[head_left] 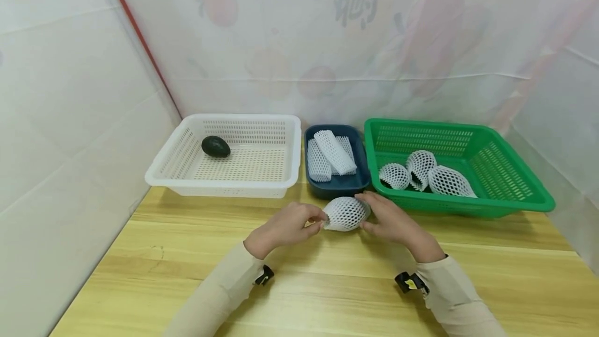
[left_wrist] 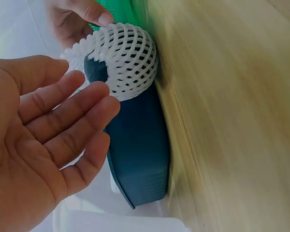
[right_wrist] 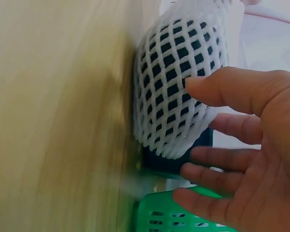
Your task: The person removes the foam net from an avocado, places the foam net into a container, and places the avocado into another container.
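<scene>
In the head view, a dark avocado in a white foam net (head_left: 345,214) lies on the table before the blue bin. My right hand (head_left: 387,218) holds its right end, thumb on the near side and index finger on the far side. The right wrist view shows that thumb (right_wrist: 208,87) on the mesh, other fingers spread. At the net's left end is my left hand (head_left: 295,225), thumb and index fingertips right at its rim. In the left wrist view, the left fingers (left_wrist: 70,116) are loosely bent and apart, beside the net's opening with dark skin inside.
A white basket (head_left: 222,183) at left holds one bare avocado (head_left: 216,146). The small blue bin (head_left: 334,189) in the middle holds folded foam nets (head_left: 333,152). At right, a green basket (head_left: 505,170) holds several net-wrapped pieces (head_left: 450,181). Curtains hang behind and at both sides.
</scene>
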Tool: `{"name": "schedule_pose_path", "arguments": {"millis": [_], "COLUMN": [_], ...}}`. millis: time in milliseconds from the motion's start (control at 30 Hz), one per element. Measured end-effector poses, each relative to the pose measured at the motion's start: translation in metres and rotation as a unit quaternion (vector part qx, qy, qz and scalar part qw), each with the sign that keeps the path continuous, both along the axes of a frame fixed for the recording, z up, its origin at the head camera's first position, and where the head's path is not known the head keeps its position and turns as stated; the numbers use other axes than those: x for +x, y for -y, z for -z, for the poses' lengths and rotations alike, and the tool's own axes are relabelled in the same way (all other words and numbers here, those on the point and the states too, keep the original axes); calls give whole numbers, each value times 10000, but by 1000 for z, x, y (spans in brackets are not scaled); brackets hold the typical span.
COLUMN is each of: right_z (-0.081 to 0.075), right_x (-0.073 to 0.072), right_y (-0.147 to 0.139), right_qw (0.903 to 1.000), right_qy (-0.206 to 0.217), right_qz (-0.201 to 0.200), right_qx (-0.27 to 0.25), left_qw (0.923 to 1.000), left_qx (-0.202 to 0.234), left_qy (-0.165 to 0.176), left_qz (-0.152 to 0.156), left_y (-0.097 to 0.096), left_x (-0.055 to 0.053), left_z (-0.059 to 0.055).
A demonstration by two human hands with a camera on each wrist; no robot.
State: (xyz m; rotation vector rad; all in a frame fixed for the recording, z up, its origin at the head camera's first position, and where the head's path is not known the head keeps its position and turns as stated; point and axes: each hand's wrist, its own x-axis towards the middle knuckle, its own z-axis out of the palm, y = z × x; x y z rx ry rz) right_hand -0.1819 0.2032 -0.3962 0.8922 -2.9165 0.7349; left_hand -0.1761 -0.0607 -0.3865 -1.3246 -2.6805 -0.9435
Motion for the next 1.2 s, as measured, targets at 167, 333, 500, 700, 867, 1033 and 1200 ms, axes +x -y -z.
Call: {"name": "schedule_pose_path", "arguments": {"millis": [167,333,500,700,867,1033,1200], "right_z": [3,3,3,4,3,2,3], "right_x": [-1,-1,-1,0,0,0,0], "right_y": [1,3,4,6,7,7,7], "right_qw": [9996,9985,9988,9997,9999,10000,10000], "right_qy": [249,510,441,170,46,32,68], "right_qz": [-7,143,142,16,24,70,20], "right_qx": [-94,-126,-161,-150,-90,-43,-35], "left_qw": [9999,9991,9988,9982,9979,9979,9987], "left_qx": [10,-68,-99,28,32,1,-97], "left_qy": [-88,-133,-151,-433,-507,-527,-330], "left_qz": [-119,-398,-445,-411,-398,-385,-373], "left_y": [-3,-3,-2,-3,-3,-3,-4], "left_x": [-3,-6,-9,-16,-21,-25,-28], "left_z": [0,-1,-1,2,4,4,5]}}
